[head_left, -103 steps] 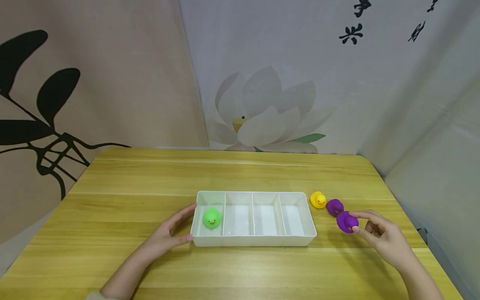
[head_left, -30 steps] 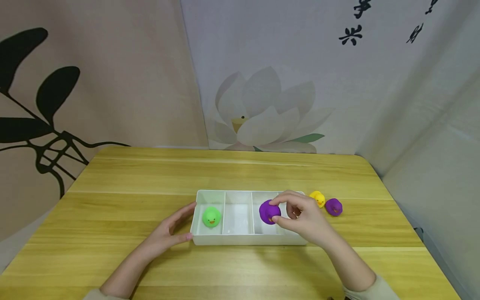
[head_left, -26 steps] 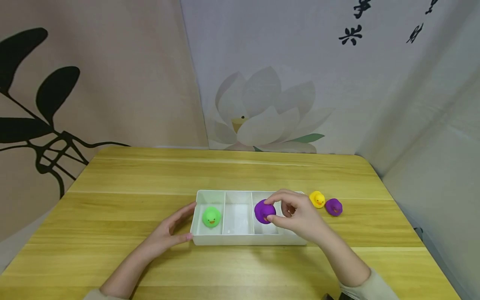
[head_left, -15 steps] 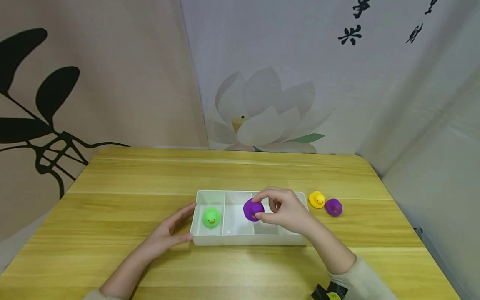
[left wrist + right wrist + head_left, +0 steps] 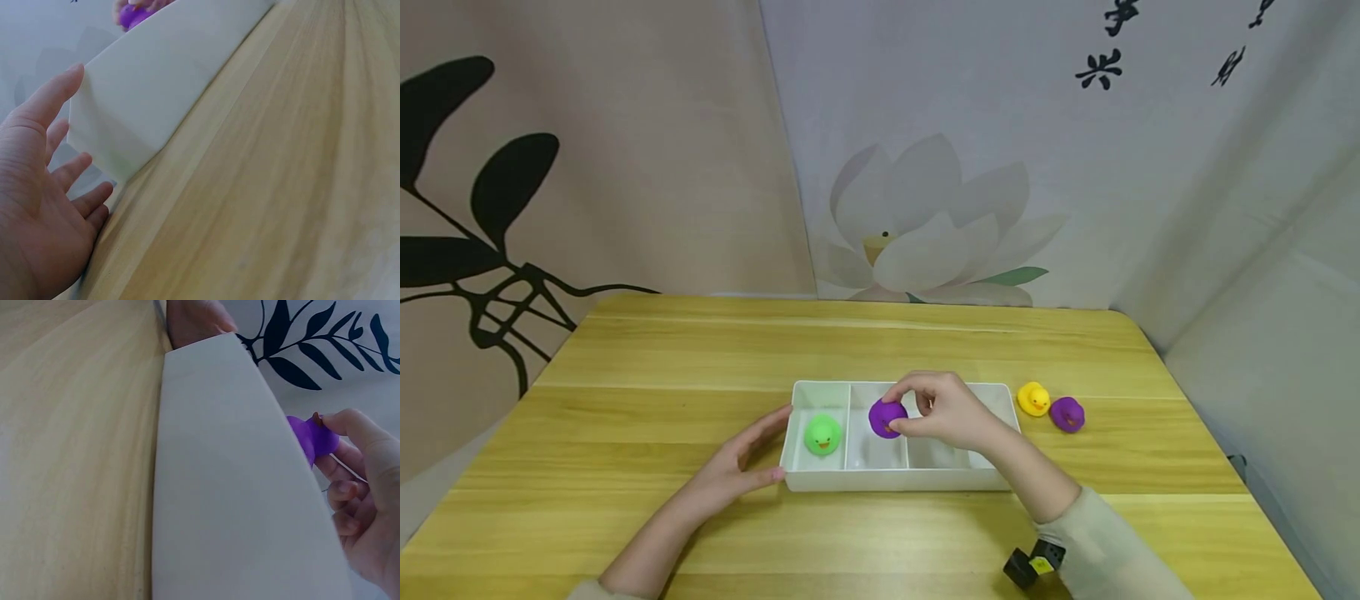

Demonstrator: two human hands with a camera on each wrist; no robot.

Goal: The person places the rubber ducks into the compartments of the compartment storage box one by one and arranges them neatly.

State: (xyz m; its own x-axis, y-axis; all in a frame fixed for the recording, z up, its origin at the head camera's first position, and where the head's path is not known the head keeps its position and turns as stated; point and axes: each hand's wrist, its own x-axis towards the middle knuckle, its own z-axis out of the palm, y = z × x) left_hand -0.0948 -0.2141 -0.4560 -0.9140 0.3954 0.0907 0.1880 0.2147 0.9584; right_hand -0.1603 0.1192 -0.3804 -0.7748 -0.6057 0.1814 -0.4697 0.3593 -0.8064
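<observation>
My right hand (image 5: 946, 410) pinches a purple rubber duck (image 5: 886, 419) between thumb and fingers, over the second compartment from the left of a white divided tray (image 5: 898, 481). In the right wrist view the held duck (image 5: 322, 439) shows above the tray's rim, its lower part hidden by the wall. A green rubber duck (image 5: 823, 435) sits in the leftmost compartment. At the tray's left end my left hand (image 5: 730, 467) rests with spread, relaxed fingers, the thumb at the near corner and a fingertip at the far one. In the left wrist view the thumb (image 5: 59, 90) touches the tray's edge.
Right of the tray, a yellow rubber duck (image 5: 1034, 399) and another purple duck (image 5: 1067, 414) stand side by side on the wooden table (image 5: 715, 350). A black device (image 5: 1033, 565) is at the right sleeve. Printed cloth (image 5: 700, 167) hangs behind the table.
My right hand picked up the nearer purple duck from the table on the right and carried it leftward over the tray to the second compartment. The left hand stays put.
</observation>
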